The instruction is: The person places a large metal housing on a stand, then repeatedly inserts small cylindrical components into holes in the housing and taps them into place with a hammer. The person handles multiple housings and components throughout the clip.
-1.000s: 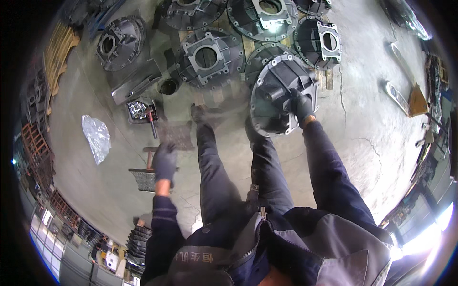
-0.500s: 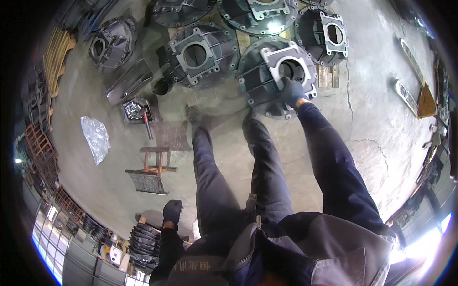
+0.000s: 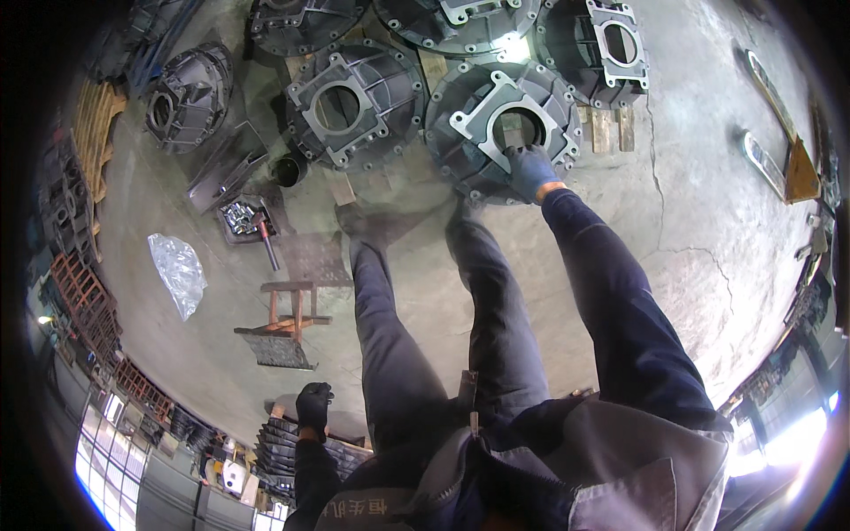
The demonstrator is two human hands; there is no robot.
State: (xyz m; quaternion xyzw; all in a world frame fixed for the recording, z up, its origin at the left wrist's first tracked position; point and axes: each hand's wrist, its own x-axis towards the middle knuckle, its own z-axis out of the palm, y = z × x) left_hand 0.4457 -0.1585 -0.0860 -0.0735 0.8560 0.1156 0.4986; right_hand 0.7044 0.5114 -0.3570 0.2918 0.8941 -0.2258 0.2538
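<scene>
Standing over a round grey cast-metal housing [image 3: 453, 152], I have my right hand [image 3: 533, 172] on the near edge of its round opening. The dark-gloved fingers hook over the rim and partly go out of sight inside. A pale machined flange [image 3: 479, 120] with bolt-hole corners surrounds that opening. Down at my side hangs my left hand [image 3: 313, 407], in a dark glove too, its fingers loosely curled and nothing visible in them.
Similar housings [image 3: 403, 97] lie beside and beyond, some on wooden blocks [image 3: 600, 131]. To the left are a tray of metal parts [image 3: 237, 219], a red-handled hammer [image 3: 267, 242], a small stool [image 3: 276, 341], a dark cup [image 3: 288, 170] and a clear plastic sheet [image 3: 179, 274].
The housing under my right hand has turned counterclockwise, its flange corners now pointing up and left. My right hand has shifted slightly left with it. The left hand stays low at my side.
</scene>
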